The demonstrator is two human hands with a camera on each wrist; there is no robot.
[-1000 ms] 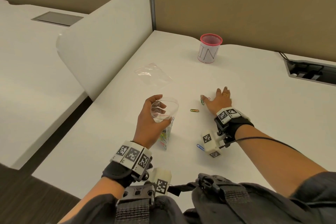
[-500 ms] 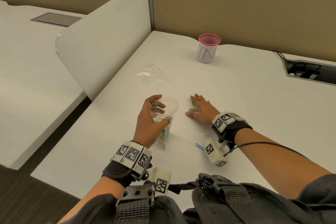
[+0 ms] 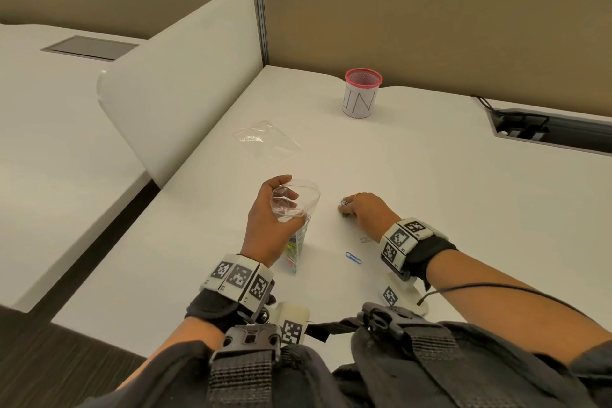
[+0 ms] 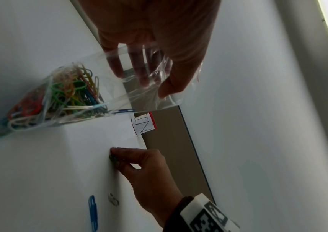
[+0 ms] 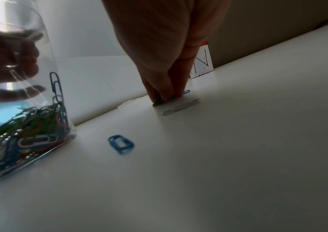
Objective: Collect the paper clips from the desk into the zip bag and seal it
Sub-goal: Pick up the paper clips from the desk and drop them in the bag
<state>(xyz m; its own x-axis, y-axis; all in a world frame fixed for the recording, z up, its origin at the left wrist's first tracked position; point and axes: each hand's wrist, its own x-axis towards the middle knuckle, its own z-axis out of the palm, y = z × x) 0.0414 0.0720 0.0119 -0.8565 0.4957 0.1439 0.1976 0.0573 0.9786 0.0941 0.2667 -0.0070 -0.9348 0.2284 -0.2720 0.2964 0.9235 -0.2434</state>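
My left hand (image 3: pixel 281 209) grips the open mouth of a clear zip bag (image 3: pixel 299 235) that stands on the white desk (image 3: pixel 447 209). Several coloured paper clips (image 4: pixel 55 100) lie heaped in its bottom. Just right of the bag, my right hand (image 3: pixel 344 209) has its fingertips bunched on the desk, pinching a green paper clip (image 4: pixel 112 157) together with a blue one (image 5: pixel 186 92). A white clip (image 5: pixel 181 106) lies beside those fingers. Another blue clip (image 3: pixel 353 258) lies loose nearer me, between bag and right wrist.
A second, flat zip bag (image 3: pixel 266 139) lies further back on the left. A red-rimmed mesh cup (image 3: pixel 362 96) stands at the rear by the partition. A white divider (image 3: pixel 185 76) borders the desk's left side, and a cable tray (image 3: pixel 546 129) is recessed at the far right.
My right hand has slid left and nearer, dragging clips along the desk, and its flat fingers have curled into a pinch. The loose blue and white clips are now uncovered. The left hand has stayed put.
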